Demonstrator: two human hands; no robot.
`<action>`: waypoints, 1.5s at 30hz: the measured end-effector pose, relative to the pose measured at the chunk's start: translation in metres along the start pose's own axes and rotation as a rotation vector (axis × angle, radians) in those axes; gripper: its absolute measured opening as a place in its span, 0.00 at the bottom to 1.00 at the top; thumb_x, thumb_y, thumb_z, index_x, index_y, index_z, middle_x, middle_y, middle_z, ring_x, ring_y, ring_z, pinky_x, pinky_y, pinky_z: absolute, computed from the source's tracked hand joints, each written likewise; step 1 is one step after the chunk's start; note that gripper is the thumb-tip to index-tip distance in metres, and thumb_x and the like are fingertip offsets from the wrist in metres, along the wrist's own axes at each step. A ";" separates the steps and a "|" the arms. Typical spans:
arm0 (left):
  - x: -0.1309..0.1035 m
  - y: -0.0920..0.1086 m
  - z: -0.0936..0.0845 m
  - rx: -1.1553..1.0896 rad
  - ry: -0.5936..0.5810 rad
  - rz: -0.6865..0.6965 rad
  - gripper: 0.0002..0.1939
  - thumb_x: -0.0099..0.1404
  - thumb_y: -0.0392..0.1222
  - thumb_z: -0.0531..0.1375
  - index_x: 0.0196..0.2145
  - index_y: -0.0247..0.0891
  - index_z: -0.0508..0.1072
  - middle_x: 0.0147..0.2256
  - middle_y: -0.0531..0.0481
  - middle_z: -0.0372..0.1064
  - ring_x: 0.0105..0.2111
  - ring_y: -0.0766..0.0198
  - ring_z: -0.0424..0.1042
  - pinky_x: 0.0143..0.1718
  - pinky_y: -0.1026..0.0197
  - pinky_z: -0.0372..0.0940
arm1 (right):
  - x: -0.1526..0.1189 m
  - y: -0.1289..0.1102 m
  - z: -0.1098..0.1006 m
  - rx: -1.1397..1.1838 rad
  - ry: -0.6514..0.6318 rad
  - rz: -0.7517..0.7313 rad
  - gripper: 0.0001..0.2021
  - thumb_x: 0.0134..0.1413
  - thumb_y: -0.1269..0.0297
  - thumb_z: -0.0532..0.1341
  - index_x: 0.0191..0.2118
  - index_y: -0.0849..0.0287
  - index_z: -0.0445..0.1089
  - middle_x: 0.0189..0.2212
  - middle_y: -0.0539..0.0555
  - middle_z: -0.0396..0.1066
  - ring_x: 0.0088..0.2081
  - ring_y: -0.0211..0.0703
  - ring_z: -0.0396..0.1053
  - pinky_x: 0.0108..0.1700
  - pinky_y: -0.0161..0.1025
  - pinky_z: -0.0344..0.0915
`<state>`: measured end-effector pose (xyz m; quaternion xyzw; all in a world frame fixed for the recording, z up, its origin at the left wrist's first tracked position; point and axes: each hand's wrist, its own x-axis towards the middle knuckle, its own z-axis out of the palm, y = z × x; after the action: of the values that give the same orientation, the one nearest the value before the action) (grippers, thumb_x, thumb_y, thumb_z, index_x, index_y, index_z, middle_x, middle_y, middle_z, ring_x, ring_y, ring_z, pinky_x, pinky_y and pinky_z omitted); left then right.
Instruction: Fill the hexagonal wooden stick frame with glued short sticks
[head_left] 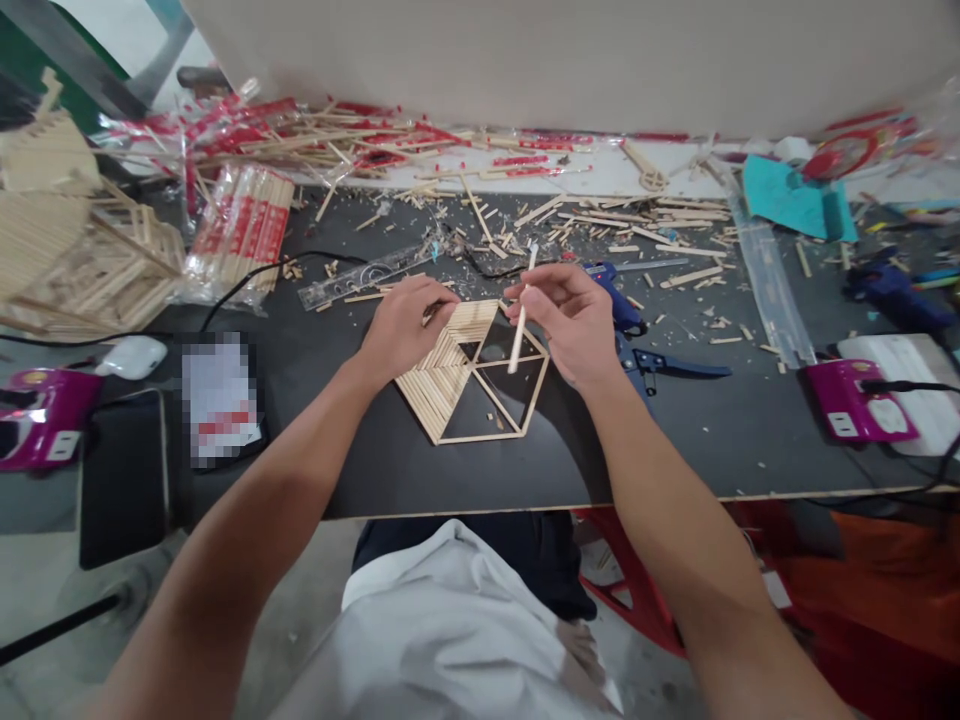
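Note:
A hexagonal frame of wooden sticks [436,385] lies flat on the dark table. Its left and upper sections are filled with sticks side by side; the sections at the right and lower right show the tabletop between thin ribs. My left hand [401,325] rests over the frame's upper left edge, fingers curled with the tips drawn together; whatever they pinch is hidden. In my right hand [566,315], thumb and fingers grip a pale wooden chopstick [517,345], tilted above the frame's right part. A blue glue gun [619,300] and dark blue cutters [675,366] lie just beyond that hand.
Wrapped chopsticks [244,230] and a built stick model [82,250] stand at the left. Wood scraps [637,225] litter the back. A clear ruler [367,272], phones [124,480], cables and purple power sockets [859,402] lie around. The front table edge [480,512] is near me.

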<state>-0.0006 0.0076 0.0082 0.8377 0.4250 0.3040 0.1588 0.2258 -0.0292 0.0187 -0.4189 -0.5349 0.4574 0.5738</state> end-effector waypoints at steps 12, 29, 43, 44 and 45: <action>0.001 -0.009 0.000 -0.077 0.087 -0.091 0.09 0.71 0.39 0.59 0.42 0.38 0.80 0.39 0.47 0.79 0.37 0.62 0.75 0.41 0.59 0.67 | -0.005 -0.017 -0.019 -0.657 -0.369 -0.163 0.03 0.61 0.63 0.65 0.36 0.55 0.76 0.32 0.52 0.77 0.31 0.42 0.72 0.34 0.41 0.66; 0.001 0.003 -0.012 -0.041 -0.091 -0.054 0.12 0.71 0.45 0.59 0.41 0.39 0.81 0.42 0.47 0.79 0.41 0.58 0.75 0.49 0.54 0.68 | -0.001 -0.004 -0.018 -0.833 -0.526 -0.283 0.06 0.63 0.69 0.63 0.37 0.57 0.78 0.35 0.54 0.76 0.34 0.43 0.72 0.38 0.41 0.63; 0.001 -0.004 -0.009 -0.106 -0.154 -0.117 0.13 0.61 0.48 0.69 0.42 0.40 0.81 0.48 0.46 0.75 0.43 0.57 0.72 0.50 0.53 0.66 | -0.002 -0.008 -0.013 -0.859 -0.487 -0.192 0.07 0.64 0.66 0.62 0.36 0.53 0.78 0.36 0.55 0.76 0.38 0.49 0.72 0.43 0.46 0.64; 0.001 -0.005 -0.008 -0.106 -0.153 -0.114 0.13 0.61 0.48 0.69 0.42 0.40 0.81 0.48 0.46 0.75 0.43 0.57 0.72 0.50 0.53 0.66 | -0.002 -0.008 -0.013 -0.857 -0.486 -0.185 0.07 0.64 0.66 0.62 0.36 0.53 0.78 0.36 0.55 0.76 0.38 0.48 0.71 0.43 0.46 0.64; 0.001 -0.005 -0.008 -0.106 -0.151 -0.111 0.13 0.61 0.48 0.68 0.42 0.40 0.81 0.48 0.46 0.75 0.43 0.57 0.72 0.50 0.53 0.66 | -0.002 -0.008 -0.013 -0.857 -0.484 -0.179 0.07 0.64 0.66 0.62 0.36 0.53 0.78 0.36 0.55 0.76 0.37 0.48 0.71 0.42 0.45 0.64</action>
<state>-0.0084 0.0110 0.0115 0.8238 0.4409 0.2529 0.2511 0.2395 -0.0327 0.0250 -0.4512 -0.8263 0.2298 0.2465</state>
